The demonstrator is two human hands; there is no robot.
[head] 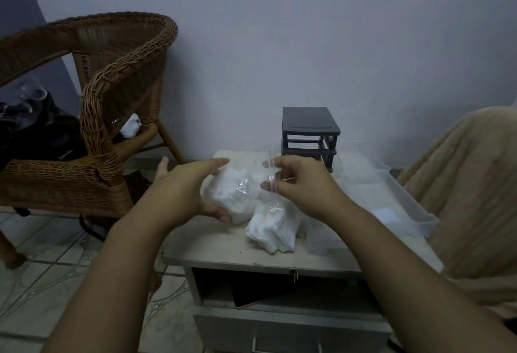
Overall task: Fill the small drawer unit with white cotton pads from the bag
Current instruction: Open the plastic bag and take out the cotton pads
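On the pale bedside table (212, 243), toward its middle, a clear plastic bag (237, 190) stuffed with white cotton pads was held between the person's two hands, just above the tabletop. The left hand (181, 187) cupped the bag from its left side: the fingers reached over the top of the white bundle and the thumb curled beneath it, so that the bulk of the pads sat in that grasp. The right hand (302, 184) met the bag from the opposite side, its thumb and curled fingers pinching the loose, transparent upper edge of the plastic, which stood up past the fingertips. The filled part of the bag thus lay to the left of and below that pinch.

Just in front of the bag, touching it, a second clump of white pads (271, 231) rested on the table. The small drawer unit (309, 134), a dark frame with open slots, stood upright at the table's back edge near the wall, behind the right hand and apart from the bag. A large clear tray (414, 207) lay at the table's right side, and a small clear box (317, 243) sat beside the clump. A wicker chair (112, 72) stood to the left, a beige blanket (470, 184) to the right.
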